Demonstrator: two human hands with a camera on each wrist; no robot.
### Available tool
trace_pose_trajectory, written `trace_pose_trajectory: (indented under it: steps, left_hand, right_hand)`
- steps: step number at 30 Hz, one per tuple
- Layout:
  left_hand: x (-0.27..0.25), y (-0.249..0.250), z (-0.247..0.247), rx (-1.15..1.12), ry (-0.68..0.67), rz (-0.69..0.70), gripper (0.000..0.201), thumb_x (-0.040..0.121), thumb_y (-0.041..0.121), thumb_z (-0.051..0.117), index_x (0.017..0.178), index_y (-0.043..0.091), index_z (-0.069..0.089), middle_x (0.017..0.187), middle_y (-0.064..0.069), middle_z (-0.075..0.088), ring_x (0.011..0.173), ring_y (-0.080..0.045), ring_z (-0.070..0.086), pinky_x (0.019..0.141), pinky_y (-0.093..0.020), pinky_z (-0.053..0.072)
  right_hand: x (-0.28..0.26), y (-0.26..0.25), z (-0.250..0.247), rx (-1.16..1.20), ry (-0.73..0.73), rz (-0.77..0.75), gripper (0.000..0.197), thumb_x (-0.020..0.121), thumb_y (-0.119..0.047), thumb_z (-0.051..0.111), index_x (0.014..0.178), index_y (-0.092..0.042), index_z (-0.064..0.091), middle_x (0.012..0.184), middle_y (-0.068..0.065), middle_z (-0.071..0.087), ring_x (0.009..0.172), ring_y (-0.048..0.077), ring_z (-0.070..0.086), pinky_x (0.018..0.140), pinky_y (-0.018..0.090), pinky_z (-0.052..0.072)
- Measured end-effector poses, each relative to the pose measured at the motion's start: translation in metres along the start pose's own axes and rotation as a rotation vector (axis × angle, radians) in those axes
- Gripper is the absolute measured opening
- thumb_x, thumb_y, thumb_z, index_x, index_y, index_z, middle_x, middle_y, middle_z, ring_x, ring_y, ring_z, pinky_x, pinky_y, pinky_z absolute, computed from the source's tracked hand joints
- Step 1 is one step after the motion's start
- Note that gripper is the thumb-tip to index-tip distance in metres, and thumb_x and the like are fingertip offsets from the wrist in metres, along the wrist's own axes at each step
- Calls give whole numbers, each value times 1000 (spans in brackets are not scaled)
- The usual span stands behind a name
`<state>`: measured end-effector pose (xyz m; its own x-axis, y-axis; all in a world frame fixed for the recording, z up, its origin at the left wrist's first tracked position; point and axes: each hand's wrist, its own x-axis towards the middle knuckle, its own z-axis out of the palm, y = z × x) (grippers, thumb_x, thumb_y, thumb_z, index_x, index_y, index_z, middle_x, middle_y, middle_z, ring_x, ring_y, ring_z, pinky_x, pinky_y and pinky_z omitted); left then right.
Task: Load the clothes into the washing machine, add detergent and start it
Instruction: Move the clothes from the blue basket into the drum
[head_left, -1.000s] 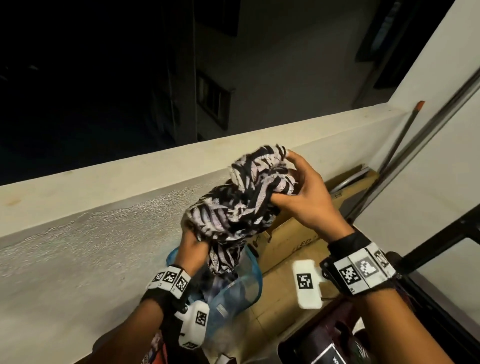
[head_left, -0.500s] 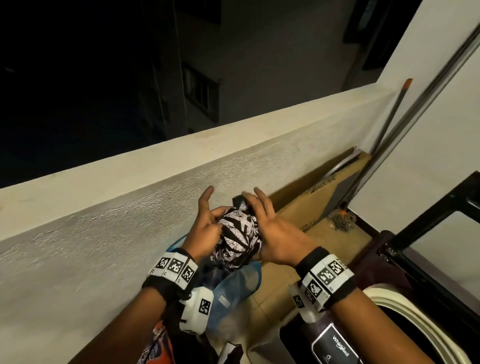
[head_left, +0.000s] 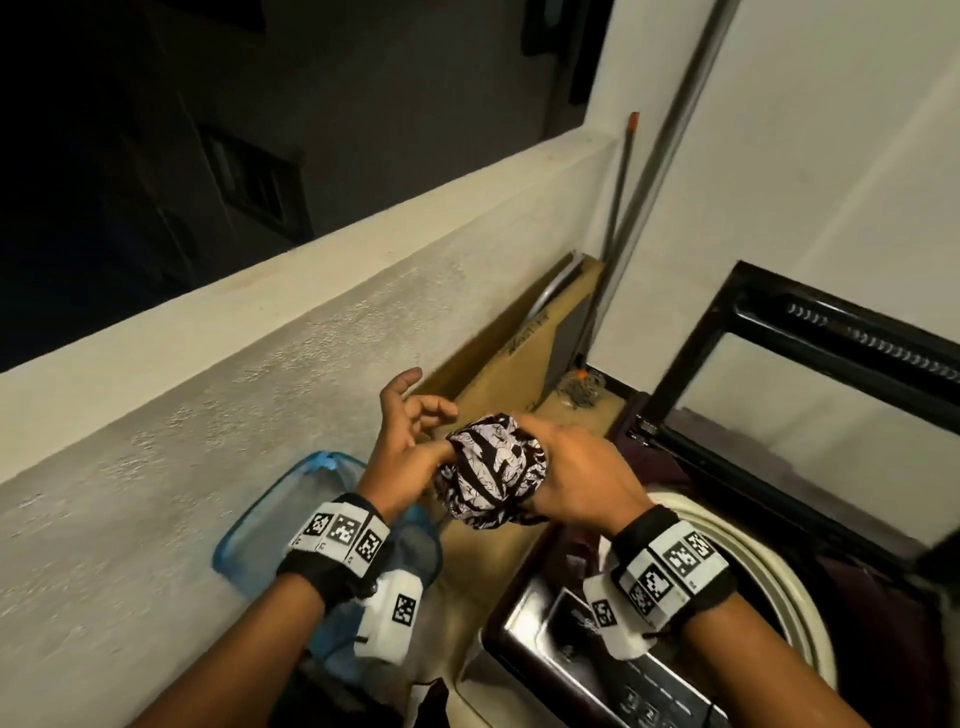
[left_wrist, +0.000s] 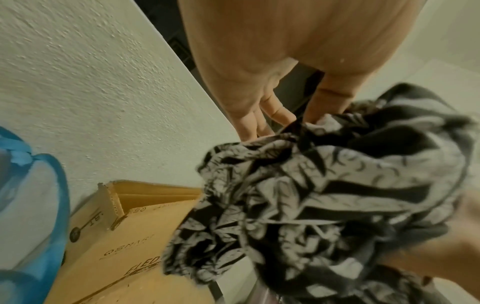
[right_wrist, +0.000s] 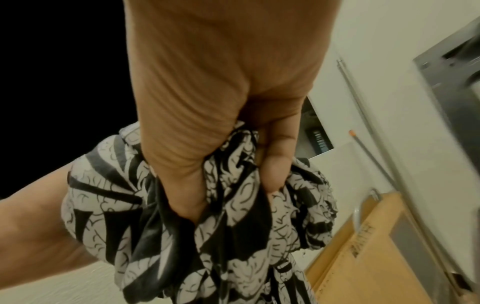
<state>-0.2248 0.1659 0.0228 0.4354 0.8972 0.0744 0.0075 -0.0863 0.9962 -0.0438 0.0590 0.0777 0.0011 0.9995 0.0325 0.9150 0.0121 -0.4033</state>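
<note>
Right hand (head_left: 576, 475) grips the bunched black-and-white garment (head_left: 493, 470), held above the gap beside the washing machine (head_left: 748, 561). Left hand (head_left: 402, 441), fingers loosely spread, touches the garment's side.

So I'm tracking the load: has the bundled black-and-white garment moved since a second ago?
Yes. The garment has come down from level with the parapet ledge and moved right toward the washing machine, gripped by the right hand.

Head view looks down from above; both wrist views, close in, share the bunched garment (head_left: 493, 467).
</note>
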Motion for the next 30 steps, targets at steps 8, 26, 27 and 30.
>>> trace_pose_trajectory:
  steps: [8, 26, 27, 30]
  left_hand:
    - [-1, -40, 85, 304, -357, -43, 65, 87, -2, 62, 138, 26, 36, 130, 3, 55, 100, 11, 56, 101, -26, 46]
    - [-6, -110, 219, 1354, -941, -70, 120, 69, 41, 84, 154, 30, 0, 164, -10, -13, 152, -29, 3, 111, -48, 38]
    - [-6, -111, 220, 1379, -953, -61, 123, 68, 41, 85, 154, 31, -2, 163, -11, -16, 152, -30, 0, 110, -49, 38]
    - [-6, -116, 223, 1414, -967, -63, 127, 67, 40, 86, 154, 32, -6, 162, -12, -20, 152, -31, -4, 109, -49, 40]
  right_hand:
    - [-93, 95, -42, -13, 237, 295, 70, 78, -55, 71, 142, -51, 40, 135, -18, 62, 122, 11, 62, 95, 42, 55]
    - [-208, 256, 12, 7, 40, 716, 85, 73, -47, 75, 148, -46, 34, 141, -11, 60, 125, 20, 60, 93, 39, 55]
    - [-208, 264, 21, 9, 6, 726, 85, 74, -46, 75, 148, -46, 34, 141, -9, 60, 126, 22, 60, 93, 39, 54]
    - [-201, 284, 49, 33, -102, 735, 80, 75, -46, 72, 146, -46, 35, 134, -2, 65, 122, 27, 62, 92, 41, 55]
